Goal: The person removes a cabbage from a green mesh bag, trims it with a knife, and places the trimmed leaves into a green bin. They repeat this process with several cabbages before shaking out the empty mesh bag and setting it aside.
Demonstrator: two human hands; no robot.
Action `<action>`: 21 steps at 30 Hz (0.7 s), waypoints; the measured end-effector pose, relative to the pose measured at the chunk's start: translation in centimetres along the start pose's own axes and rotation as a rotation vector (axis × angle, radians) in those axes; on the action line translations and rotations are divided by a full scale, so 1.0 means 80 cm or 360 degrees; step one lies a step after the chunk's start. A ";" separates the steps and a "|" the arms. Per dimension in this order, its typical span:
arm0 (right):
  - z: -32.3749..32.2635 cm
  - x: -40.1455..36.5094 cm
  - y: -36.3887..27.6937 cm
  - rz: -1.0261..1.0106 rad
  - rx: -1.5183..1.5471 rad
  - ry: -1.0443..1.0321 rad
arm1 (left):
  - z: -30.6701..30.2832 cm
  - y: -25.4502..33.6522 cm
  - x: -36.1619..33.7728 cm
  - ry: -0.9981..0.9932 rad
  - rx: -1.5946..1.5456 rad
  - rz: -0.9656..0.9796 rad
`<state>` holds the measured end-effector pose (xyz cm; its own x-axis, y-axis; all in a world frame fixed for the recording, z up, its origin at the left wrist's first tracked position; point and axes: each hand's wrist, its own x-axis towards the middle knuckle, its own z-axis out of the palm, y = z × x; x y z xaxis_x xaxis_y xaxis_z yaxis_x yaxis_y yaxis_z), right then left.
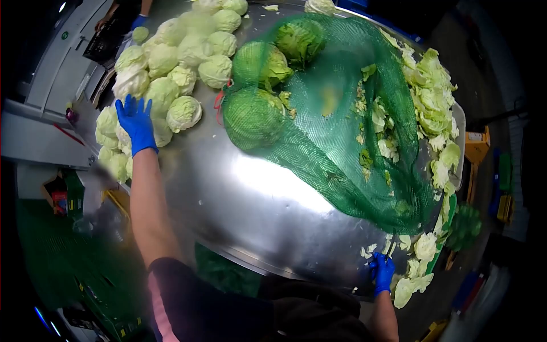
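Note:
My left hand [137,124], in a blue glove, lies with its fingers spread on a pile of pale trimmed cabbages [162,94] at the left of the metal table. My right hand [382,272], also gloved in blue, is closed around a knife [391,246] near the table's front right edge. The knife's thin blade points away from me; its handle is hidden in my fist. Between my hands, a green mesh bag [336,154] lies spread out, with a few greener cabbages [253,118] and loose leaf scraps inside. A red tie hangs at its left edge.
Cut cabbage leaves [430,97] are heaped along the right edge, with more trimmings [419,262] near my right hand. Bare metal table [228,199] shows in front of me. Another person's blue-gloved hand [138,21] is at the far left, by a black crate.

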<state>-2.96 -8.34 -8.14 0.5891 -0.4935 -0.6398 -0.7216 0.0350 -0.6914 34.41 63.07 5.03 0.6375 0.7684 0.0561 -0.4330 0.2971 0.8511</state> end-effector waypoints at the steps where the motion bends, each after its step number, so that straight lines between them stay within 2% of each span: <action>1: 0.001 -0.002 -0.006 0.0013 -0.0011 0.0003 | -0.001 -0.006 0.013 0.0016 0.0098 0.0015; 3: 0.001 0.000 -0.013 0.0053 -0.0023 0.0026 | -0.028 -0.031 0.063 -0.0167 0.0596 0.0237; 5: 0.001 0.002 -0.014 0.0122 -0.0028 0.0037 | -0.031 -0.035 0.072 -0.0074 0.0800 0.0153; 7: 0.002 0.000 -0.016 0.0131 0.0069 0.0022 | -0.038 -0.034 0.090 -0.0136 0.0917 0.0055; 11: -0.002 0.007 0.004 0.0140 0.0373 0.0003 | 0.007 -0.037 0.056 -0.0170 0.1131 0.0175; 13: -0.001 0.012 0.019 0.0078 0.0494 0.0019 | 0.055 -0.059 0.018 -0.0666 0.1330 0.0481; 15: 0.004 0.009 0.027 0.0016 0.0481 0.0107 | 0.167 -0.062 -0.129 -0.1123 0.1272 0.0334; 17: 0.006 0.006 0.018 -0.0028 0.0322 0.0094 | 0.227 -0.082 -0.240 -0.1660 0.1379 0.0266; 18: 0.010 0.005 0.015 -0.0068 0.0353 0.0138 | 0.235 -0.100 -0.272 -0.2028 0.1428 0.0490; 19: 0.011 0.005 0.015 -0.0080 0.0373 0.0128 | 0.238 -0.122 -0.313 -0.2134 0.1486 0.0354; 21: 0.007 0.008 0.021 -0.0100 0.0419 0.0115 | 0.238 -0.136 -0.356 -0.2725 0.1893 -0.0005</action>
<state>-3.58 -8.07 -9.87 0.5954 -0.5624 -0.5738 -0.5596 0.2220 -0.7984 33.10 27.22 4.11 0.7541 -0.6174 -0.2238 -0.3498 -0.6660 0.6588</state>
